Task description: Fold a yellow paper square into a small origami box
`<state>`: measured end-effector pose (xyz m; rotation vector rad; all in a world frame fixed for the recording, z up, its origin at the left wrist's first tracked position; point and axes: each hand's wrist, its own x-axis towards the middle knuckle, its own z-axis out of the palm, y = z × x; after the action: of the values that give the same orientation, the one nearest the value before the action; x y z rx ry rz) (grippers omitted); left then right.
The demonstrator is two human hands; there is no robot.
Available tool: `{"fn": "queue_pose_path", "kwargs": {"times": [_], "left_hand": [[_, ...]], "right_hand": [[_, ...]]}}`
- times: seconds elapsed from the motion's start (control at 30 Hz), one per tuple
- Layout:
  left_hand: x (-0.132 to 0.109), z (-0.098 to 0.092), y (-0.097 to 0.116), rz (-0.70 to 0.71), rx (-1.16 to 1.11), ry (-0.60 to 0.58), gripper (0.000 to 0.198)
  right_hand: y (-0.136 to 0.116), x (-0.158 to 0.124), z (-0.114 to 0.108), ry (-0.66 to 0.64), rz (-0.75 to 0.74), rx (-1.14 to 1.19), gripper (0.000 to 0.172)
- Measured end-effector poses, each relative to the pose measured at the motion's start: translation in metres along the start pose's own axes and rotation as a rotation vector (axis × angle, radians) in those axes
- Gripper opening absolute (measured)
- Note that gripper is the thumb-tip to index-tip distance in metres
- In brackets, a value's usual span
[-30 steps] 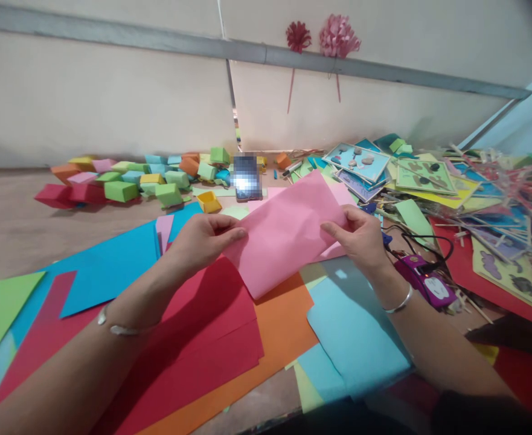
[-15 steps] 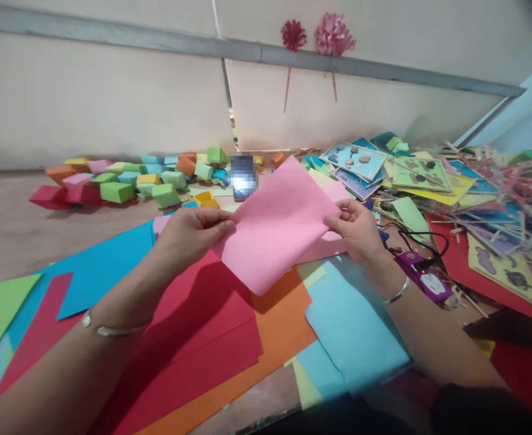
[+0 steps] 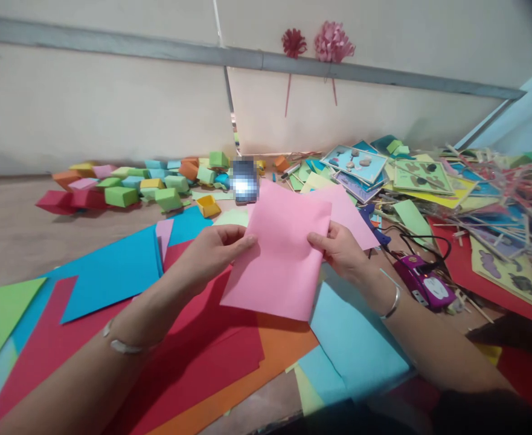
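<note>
A pink paper sheet [image 3: 281, 260] is held up in front of me, its lower edge over red paper [image 3: 211, 350] and orange paper [image 3: 288, 344]. My left hand [image 3: 223, 251] pinches its left edge, thumb on top. My right hand [image 3: 340, 248] grips the right edge the same way. Another pink sheet [image 3: 349, 217] lies behind my right hand. Light blue paper [image 3: 360, 338] is below my right wrist, and blue paper [image 3: 116, 272] lies to the left.
Folded paper blocks [image 3: 121, 196] line the wall at left. Beyond the pink sheet stands a blurred phone [image 3: 245, 180]. Picture cards [image 3: 356, 163], sticks and a purple device with a cable [image 3: 424, 281] are on the right. Two paper flowers [image 3: 333, 42] hang on the wall.
The held pink sheet has turned from a slant to nearly upright and moved lower. My left hand has shifted right and down, my right hand slightly left and down. Both still hold it.
</note>
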<state>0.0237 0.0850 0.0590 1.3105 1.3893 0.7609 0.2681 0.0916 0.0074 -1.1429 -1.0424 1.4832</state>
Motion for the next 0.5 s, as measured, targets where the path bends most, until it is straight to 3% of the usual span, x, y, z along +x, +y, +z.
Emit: {"fn": "queue_pose_path", "kwargs": {"times": [0.17, 0.27, 0.5], "left_hand": [[0.001, 0.0038, 0.0001, 0.068, 0.006, 0.112, 0.026], [0.0026, 0.0026, -0.0036, 0.097, 0.061, 0.136, 0.031], [0.0033, -0.0003, -0.0064, 0.095, 0.134, 0.077, 0.038]], "right_hand": [[-0.003, -0.0054, 0.0053, -0.157, 0.002, -0.009, 0.05], [-0.0043, -0.0071, 0.0078, -0.185, 0.005, -0.046, 0.049], [0.0036, -0.0036, 0.0079, 0.054, -0.133, -0.109, 0.046]]}}
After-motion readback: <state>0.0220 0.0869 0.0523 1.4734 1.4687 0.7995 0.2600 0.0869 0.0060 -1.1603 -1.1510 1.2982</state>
